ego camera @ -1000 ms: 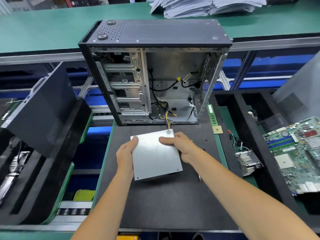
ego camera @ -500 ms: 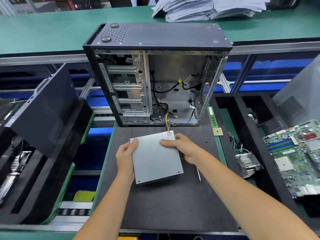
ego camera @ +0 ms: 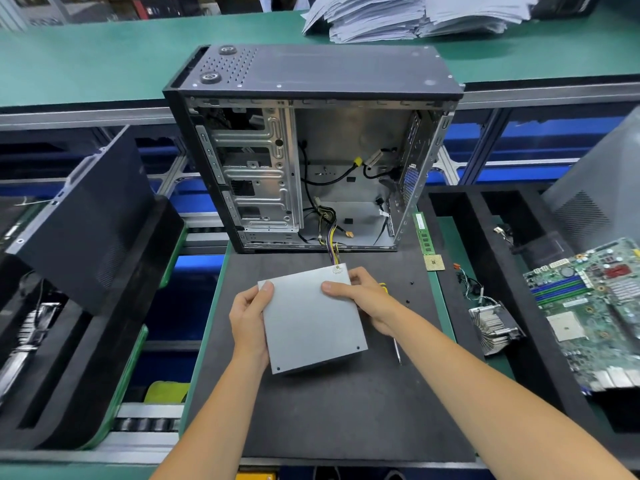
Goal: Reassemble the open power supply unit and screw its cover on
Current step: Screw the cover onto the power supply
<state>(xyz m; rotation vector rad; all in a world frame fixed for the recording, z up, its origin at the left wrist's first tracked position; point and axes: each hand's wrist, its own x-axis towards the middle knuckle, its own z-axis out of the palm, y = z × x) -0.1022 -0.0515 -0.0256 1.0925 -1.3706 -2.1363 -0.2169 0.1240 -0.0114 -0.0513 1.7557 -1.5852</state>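
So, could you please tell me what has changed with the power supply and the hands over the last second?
Very little. The left hand has slid a bit up the left edge of the power supply unit, its thumb now nearer the far corner. The right hand keeps its grip on the far right edge. The unit lies on the black mat as before, its cables running into the open computer case.

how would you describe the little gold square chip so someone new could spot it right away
Start at the open computer case standing at the back of the black mat. At its lower right corner a green memory stick lies along the mat's edge. The gold square chip sits just at the stick's near end, the only flat, gold-coloured square there.
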